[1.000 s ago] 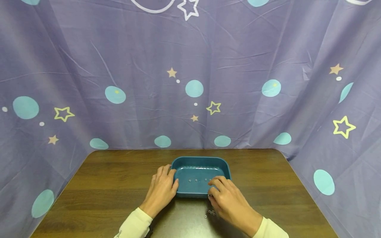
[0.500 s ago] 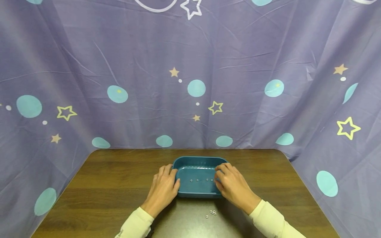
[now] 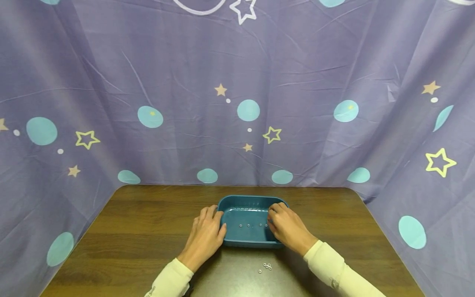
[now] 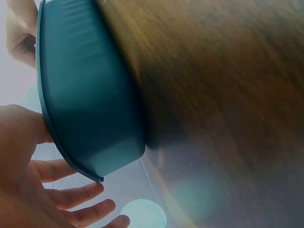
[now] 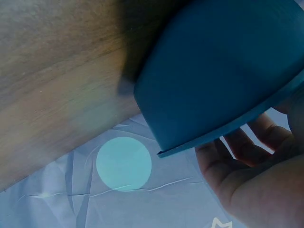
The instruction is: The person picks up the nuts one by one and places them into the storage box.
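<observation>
A teal rectangular tray [image 3: 245, 244] stands on the wooden table. My left hand [image 3: 204, 237] rests on its left rim, fingers fairly straight and spread in the left wrist view. Over the tray's right part is my right hand [image 3: 287, 227], its fingers bent together inside the rim. The small ring-like nut seen at its fingertips a second ago is now hidden by the hand. Several small metal nuts lie in a row on the tray floor, one nut [image 3: 248, 225] near the middle. More lie on the table before the tray, one nut [image 3: 260, 271] apart from the cluster.
The brown wooden table [image 3: 148, 231] spreads to both sides of the tray. Behind and beside it hangs a purple curtain [image 3: 185, 103] with stars and dots.
My right hand has moved from the tray's front edge, with a small nut at its fingertips, up and over the tray's right side. My left hand stays on the left rim.
</observation>
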`<state>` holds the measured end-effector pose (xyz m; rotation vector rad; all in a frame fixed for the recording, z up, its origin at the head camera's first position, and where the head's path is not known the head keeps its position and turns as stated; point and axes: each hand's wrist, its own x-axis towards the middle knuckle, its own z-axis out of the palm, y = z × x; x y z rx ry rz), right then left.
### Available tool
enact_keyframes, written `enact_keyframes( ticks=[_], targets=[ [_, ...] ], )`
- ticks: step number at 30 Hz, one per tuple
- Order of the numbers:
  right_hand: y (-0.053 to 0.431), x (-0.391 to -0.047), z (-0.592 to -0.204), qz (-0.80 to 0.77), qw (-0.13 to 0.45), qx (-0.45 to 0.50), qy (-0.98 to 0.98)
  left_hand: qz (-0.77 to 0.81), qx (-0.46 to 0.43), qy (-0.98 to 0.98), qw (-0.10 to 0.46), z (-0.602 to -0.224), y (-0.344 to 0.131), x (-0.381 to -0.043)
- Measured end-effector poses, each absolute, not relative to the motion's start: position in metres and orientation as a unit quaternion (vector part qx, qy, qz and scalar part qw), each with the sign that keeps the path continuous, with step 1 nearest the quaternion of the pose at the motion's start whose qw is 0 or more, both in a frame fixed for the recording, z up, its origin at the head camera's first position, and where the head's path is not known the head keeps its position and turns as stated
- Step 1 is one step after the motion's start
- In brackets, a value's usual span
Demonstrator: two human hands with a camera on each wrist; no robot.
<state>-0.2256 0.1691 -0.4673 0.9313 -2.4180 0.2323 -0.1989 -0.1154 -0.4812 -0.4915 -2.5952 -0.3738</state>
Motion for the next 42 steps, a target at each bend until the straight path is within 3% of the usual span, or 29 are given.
enact_keyframes(
  ticks=[20,42],
  targets=[
    [0.158,-0.255,-0.485,0.06,0.2,0.29,-0.934,-0.133,-0.179,-0.944,0.241,-0.481,-0.114,-0.198],
    [0.155,-0.257,-0.491,0.036,0.17,0.281,-0.944,-0.134,-0.179,-0.944,0.244,-0.482,-0.114,-0.197]
  ],
)
